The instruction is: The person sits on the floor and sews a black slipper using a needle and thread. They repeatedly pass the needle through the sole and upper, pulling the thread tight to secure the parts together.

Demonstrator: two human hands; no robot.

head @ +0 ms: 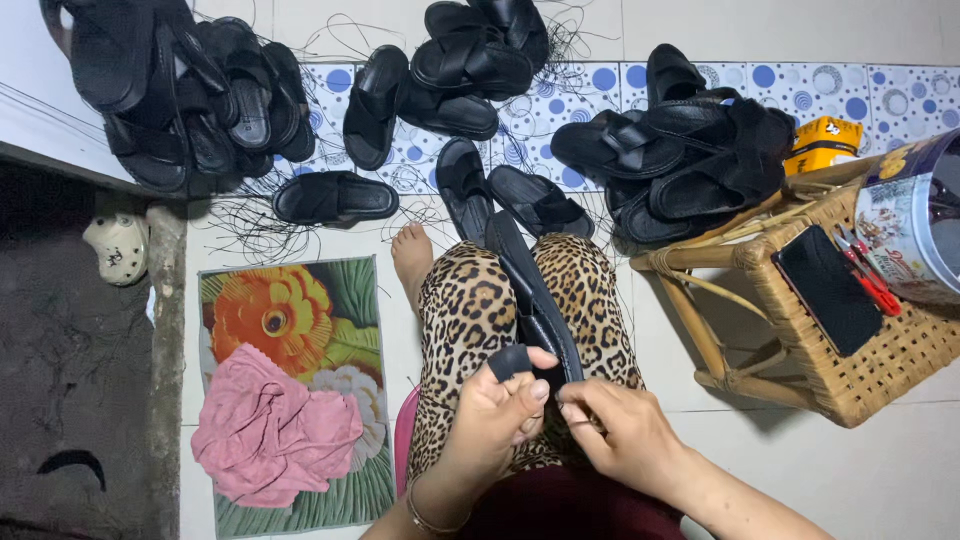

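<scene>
A black sandal (527, 285) lies lengthwise on my lap, over leopard-print trousers (465, 310). My left hand (495, 420) pinches the sandal's near strap end between thumb and fingers. Touching the same strap edge from the right, my right hand (620, 435) has its fingertips pressed together at the sandal; whether it holds a thread or needle is too small to tell. My bare foot (412, 255) rests on the tiled floor ahead.
Several black sandals lie in heaps at the far left (190, 90), the middle (470, 60) and the right (680, 150), among loose black threads. A wicker stool (860, 370) at right carries a phone, red scissors and a round tin. A pink cloth (270, 430) lies on a floral mat.
</scene>
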